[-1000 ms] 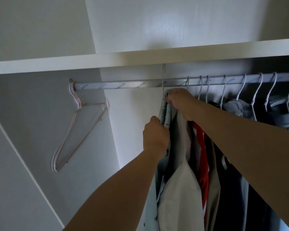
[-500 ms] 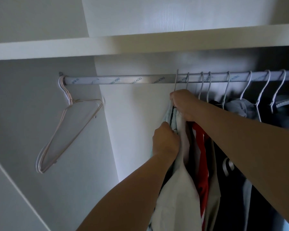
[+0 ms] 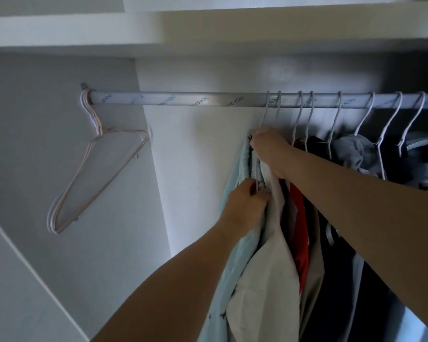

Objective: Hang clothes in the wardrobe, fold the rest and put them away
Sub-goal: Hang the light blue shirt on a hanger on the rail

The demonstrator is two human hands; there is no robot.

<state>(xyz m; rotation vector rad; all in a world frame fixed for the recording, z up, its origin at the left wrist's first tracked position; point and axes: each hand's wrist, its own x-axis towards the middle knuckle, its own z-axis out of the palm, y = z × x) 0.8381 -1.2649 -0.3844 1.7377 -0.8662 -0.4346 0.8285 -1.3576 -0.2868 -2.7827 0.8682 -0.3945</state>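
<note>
Pale-blue garment [image 3: 235, 243] gripped by both hands; rail [image 3: 183, 99] bare leftward.

A white shelf [image 3: 232, 28] is seen overhead, brightly lit along its front edge. Beneath it, the pale back wall [image 3: 208, 149] and a greyer side wall [image 3: 47, 107] (much of it in shadow) are met at a corner. The far right is left dark.

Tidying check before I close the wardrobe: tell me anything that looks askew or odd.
The empty pink hangers at the rail's far left end hang tilted, swung toward the side wall, apart from the clothes. Nothing looks damaged or dropped.
</note>
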